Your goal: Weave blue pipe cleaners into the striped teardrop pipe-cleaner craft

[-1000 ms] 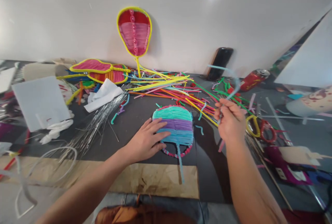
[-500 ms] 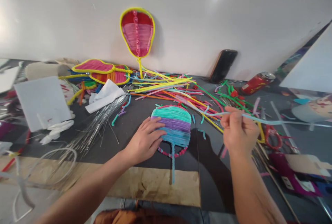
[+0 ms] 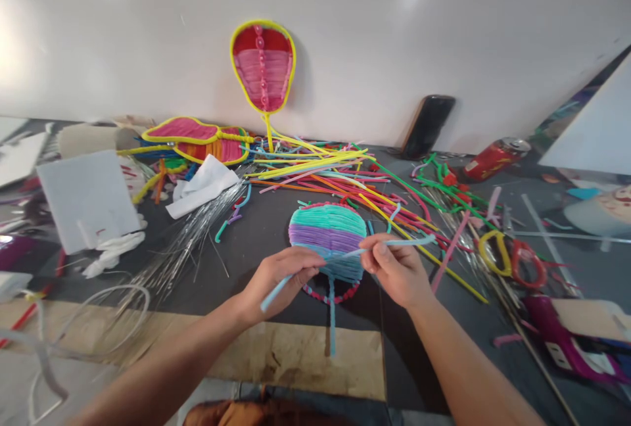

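Note:
A light-blue pipe cleaner (image 3: 348,255) is stretched between my two hands. My left hand (image 3: 286,275) pinches it near its left end, which sticks out below the fingers. My right hand (image 3: 397,268) grips it farther along, and its other end points right. Beneath them on the table lies a rounded fan-shaped piece (image 3: 328,236) banded in turquoise, purple and blue. A pink-wrapped rim shows at its top and bottom, and a blue stem (image 3: 332,327) runs toward me. My hands cover part of its lower bands.
A heap of loose pipe cleaners (image 3: 315,166) lies behind. A pink-and-yellow fan (image 3: 263,68) stands against the white wall. Thin wires (image 3: 182,229) spread at left. At right are a phone (image 3: 428,127), a red can (image 3: 497,158), scissors (image 3: 527,263) and a purple tool (image 3: 566,340).
My right hand has brought the light-blue pipe cleaner leftward over the banded piece. My left hand has lifted off that piece and now pinches the pipe cleaner too.

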{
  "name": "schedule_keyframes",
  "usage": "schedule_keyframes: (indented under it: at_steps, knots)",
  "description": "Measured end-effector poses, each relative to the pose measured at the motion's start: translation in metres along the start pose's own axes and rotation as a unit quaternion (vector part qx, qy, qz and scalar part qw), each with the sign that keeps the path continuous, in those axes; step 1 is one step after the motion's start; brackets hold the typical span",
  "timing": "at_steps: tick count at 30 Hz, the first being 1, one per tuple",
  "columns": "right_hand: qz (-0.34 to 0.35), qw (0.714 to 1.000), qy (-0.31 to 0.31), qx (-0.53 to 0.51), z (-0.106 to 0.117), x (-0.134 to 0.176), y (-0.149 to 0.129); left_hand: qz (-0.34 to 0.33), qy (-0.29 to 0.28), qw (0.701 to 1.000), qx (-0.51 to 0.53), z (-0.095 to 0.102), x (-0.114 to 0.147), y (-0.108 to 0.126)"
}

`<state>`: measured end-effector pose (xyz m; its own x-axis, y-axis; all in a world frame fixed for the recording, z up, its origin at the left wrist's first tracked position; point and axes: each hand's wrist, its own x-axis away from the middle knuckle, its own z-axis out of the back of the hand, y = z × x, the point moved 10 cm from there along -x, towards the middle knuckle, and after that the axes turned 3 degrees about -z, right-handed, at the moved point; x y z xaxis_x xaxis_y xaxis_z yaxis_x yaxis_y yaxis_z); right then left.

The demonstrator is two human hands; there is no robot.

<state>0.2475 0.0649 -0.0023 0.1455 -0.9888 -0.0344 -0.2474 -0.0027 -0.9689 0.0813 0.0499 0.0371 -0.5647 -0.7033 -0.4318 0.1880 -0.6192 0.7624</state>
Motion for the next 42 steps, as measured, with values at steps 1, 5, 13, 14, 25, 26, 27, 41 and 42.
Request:
schedule_keyframes:
  at_steps: [1, 5, 13, 14, 25, 26, 27, 41, 42]
  knots:
    - [-0.006, 1.0, -0.007, 0.015, -0.004, 0.001, 0.001, 0.018, 0.0, 0.999, 0.041, -0.001, -0.001, -0.001]
    - [-0.039, 0.988, -0.072, 0.132, -0.035, 0.004, 0.004, 0.088, -0.006, 0.988, 0.127, -0.006, 0.0, -0.009]
    - [-0.081, 0.969, -0.065, 0.225, -0.027, 0.006, 0.002, 0.104, -0.033, 0.992, 0.061, -0.012, 0.005, -0.015]
    - [-0.065, 0.963, -0.057, 0.255, -0.019, 0.006, -0.006, 0.08, -0.042, 0.996, 0.015, -0.011, 0.004, -0.012]
    - [0.081, 0.805, -0.052, 0.586, 0.007, 0.014, -0.061, 0.01, -0.113, 0.964, -0.239, -0.026, 0.006, -0.008]
    - [0.091, 0.799, -0.046, 0.592, 0.009, 0.015, -0.064, 0.011, -0.117, 0.964, -0.237, -0.027, 0.006, -0.009]
    - [0.101, 0.793, -0.042, 0.599, 0.01, 0.017, -0.067, 0.011, -0.122, 0.964, -0.236, -0.028, 0.006, -0.009]
    - [0.04, 0.784, -0.127, 0.607, -0.02, 0.026, -0.049, 0.008, -0.13, 0.96, -0.249, -0.031, 0.002, -0.003]
    - [0.022, 0.787, -0.128, 0.603, -0.015, 0.025, -0.048, 0.009, -0.132, 0.959, -0.249, -0.031, 0.001, -0.002]
